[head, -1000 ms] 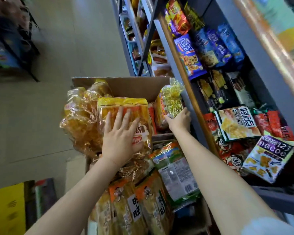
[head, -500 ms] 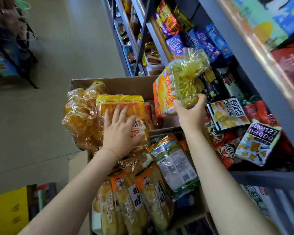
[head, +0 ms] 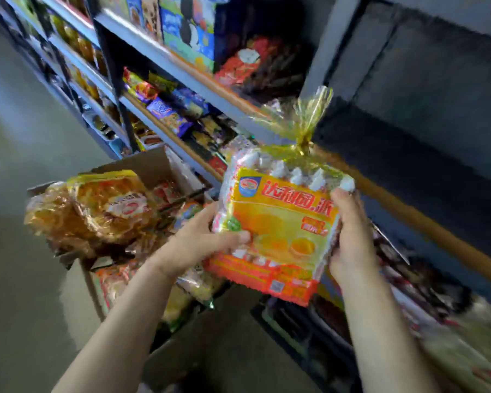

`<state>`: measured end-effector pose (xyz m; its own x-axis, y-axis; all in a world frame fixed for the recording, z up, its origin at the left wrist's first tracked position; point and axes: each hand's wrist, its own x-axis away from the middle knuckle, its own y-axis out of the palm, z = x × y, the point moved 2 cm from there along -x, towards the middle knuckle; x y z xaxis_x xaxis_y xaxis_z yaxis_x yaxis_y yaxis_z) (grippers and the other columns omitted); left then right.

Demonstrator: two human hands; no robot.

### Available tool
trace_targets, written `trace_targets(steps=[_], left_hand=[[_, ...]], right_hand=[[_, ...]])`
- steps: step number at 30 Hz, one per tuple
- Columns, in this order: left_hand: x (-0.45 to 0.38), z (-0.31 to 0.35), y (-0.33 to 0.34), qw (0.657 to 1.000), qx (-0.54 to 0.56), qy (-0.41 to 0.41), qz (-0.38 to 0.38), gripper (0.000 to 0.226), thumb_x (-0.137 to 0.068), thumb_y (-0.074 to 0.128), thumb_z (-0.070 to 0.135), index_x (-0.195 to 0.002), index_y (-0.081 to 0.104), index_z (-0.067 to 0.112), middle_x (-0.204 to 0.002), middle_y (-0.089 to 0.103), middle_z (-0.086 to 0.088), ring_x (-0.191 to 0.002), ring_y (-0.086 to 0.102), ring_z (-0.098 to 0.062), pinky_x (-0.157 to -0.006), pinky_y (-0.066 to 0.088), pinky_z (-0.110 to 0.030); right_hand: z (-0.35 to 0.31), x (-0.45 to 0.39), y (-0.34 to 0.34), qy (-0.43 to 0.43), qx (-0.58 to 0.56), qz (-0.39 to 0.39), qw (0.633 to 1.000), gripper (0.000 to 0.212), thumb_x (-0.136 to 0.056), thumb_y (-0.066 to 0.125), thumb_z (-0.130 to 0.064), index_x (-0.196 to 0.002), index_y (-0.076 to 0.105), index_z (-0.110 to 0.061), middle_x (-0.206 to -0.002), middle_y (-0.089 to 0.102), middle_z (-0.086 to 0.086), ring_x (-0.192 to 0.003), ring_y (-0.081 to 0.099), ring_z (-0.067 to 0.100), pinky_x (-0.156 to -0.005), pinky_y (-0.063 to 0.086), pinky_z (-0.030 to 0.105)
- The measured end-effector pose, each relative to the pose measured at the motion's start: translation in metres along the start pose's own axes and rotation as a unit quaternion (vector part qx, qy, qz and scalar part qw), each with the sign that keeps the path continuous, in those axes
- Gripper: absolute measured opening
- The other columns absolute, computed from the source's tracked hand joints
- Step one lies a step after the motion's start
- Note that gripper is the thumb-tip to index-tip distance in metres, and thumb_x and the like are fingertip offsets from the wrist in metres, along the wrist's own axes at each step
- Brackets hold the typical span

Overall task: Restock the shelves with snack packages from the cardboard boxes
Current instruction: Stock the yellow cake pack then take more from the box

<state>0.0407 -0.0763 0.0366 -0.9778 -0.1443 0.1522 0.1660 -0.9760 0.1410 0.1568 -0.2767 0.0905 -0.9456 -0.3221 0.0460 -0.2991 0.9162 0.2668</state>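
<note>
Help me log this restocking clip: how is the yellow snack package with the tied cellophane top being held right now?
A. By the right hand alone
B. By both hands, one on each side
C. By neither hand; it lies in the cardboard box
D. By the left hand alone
B: the left hand grips the left edge of the yellow snack package and the right hand grips its right edge, in front of the shelves.
</note>
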Motion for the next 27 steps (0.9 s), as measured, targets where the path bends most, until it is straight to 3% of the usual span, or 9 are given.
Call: trace_targets(steps=[2,5,8,11,15,18,20,24,27], left_hand=[[0.017,-0.01,0.065,0.998,0.058,-0.009,-0.013,0.066,-0.066,0.082,0.031,-0.124,0.063,0.006,-0.114,0.074,-0.016,-0.098,0.073,-0.029,-0.081,0.06,-0.039],[0.048,-0.02,0.173,0.991,0.121,-0.036,-0.043,0.071,-0.063,0.084,0.04,-0.121,0.066,0.001,-0.114,0.072,-0.025,-0.095,0.071,-0.037,-0.083,0.061,-0.047],[0.076,-0.017,0.286,0.983,0.146,-0.035,-0.106,0.085,-0.06,0.092,0.046,-0.127,0.064,0.003,-0.119,0.071,-0.023,-0.102,0.071,-0.036,-0.083,0.061,-0.044],[0.101,-0.005,0.387,0.979,0.121,-0.038,-0.16,0.064,-0.07,0.085,0.037,-0.124,0.068,0.008,-0.115,0.074,-0.017,-0.1,0.074,-0.031,-0.08,0.06,-0.04],[0.134,-0.01,0.496,0.971,0.032,-0.062,-0.231,0.051,-0.076,0.077,0.043,-0.119,0.066,0.018,-0.104,0.078,-0.002,-0.09,0.076,-0.018,-0.069,0.06,-0.03],[0.153,-0.031,0.564,0.968,-0.108,0.004,-0.226,0.037,-0.088,0.072,0.044,-0.118,0.062,0.025,-0.108,0.073,0.007,-0.096,0.071,-0.012,-0.071,0.054,-0.018],[0.165,-0.05,0.604,0.957,-0.124,0.015,-0.26,0.029,-0.091,0.073,0.037,-0.116,0.061,0.029,-0.106,0.071,0.008,-0.102,0.068,-0.013,-0.077,0.054,-0.018],[0.193,-0.083,0.684,0.887,-0.027,-0.082,-0.453,0.091,-0.07,0.081,0.059,-0.148,0.038,0.04,-0.13,0.066,0.019,-0.12,0.063,-0.005,-0.098,0.053,-0.036],[0.188,-0.097,0.735,0.865,0.116,-0.21,-0.44,0.097,-0.065,0.083,0.059,-0.146,0.051,0.017,-0.13,0.069,-0.007,-0.117,0.067,-0.024,-0.102,0.052,-0.049]], right_hand=[[-0.01,0.045,-0.06,0.015,-0.016,0.041,0.999,0.029,-0.092,0.063,-0.034,-0.118,0.061,-0.023,-0.102,0.075,-0.003,-0.092,0.072,0.016,-0.078,0.058,0.037],[-0.033,0.131,-0.154,0.063,-0.01,0.082,0.995,0.08,-0.066,0.081,-0.059,-0.13,0.06,-0.016,-0.122,0.07,0.01,-0.113,0.067,0.03,-0.099,0.051,0.054],[-0.059,0.226,-0.236,0.084,-0.019,0.105,0.991,0.101,-0.045,0.088,-0.065,-0.129,0.061,-0.016,-0.113,0.075,0.002,-0.098,0.072,0.016,-0.083,0.061,0.038],[-0.09,0.306,-0.304,0.031,-0.043,0.166,0.985,0.116,-0.03,0.095,-0.061,-0.131,0.06,-0.016,-0.117,0.073,0.006,-0.098,0.072,0.02,-0.075,0.061,0.037],[-0.114,0.39,-0.378,-0.049,-0.07,0.277,0.957,0.1,-0.046,0.093,-0.044,-0.134,0.058,-0.012,-0.123,0.07,0.012,-0.108,0.068,0.029,-0.085,0.059,0.041],[-0.119,0.444,-0.422,-0.076,0.001,0.379,0.922,0.054,-0.073,0.083,-0.028,-0.123,0.062,-0.028,-0.113,0.075,-0.002,-0.102,0.072,0.018,-0.079,0.059,0.032],[-0.117,0.471,-0.447,-0.078,0.082,0.437,0.892,0.037,-0.085,0.078,-0.021,-0.114,0.061,-0.037,-0.107,0.074,-0.011,-0.094,0.072,0.007,-0.072,0.057,0.022],[-0.117,0.493,-0.49,-0.087,0.188,0.462,0.863,0.029,-0.086,0.075,-0.029,-0.109,0.061,-0.04,-0.104,0.069,-0.019,-0.097,0.066,-0.001,-0.077,0.052,0.018],[-0.133,0.496,-0.521,-0.124,0.25,0.471,0.837,0.013,-0.088,0.062,-0.039,-0.09,0.072,-0.033,-0.103,0.068,-0.01,-0.107,0.063,0.009,-0.089,0.047,0.022]])
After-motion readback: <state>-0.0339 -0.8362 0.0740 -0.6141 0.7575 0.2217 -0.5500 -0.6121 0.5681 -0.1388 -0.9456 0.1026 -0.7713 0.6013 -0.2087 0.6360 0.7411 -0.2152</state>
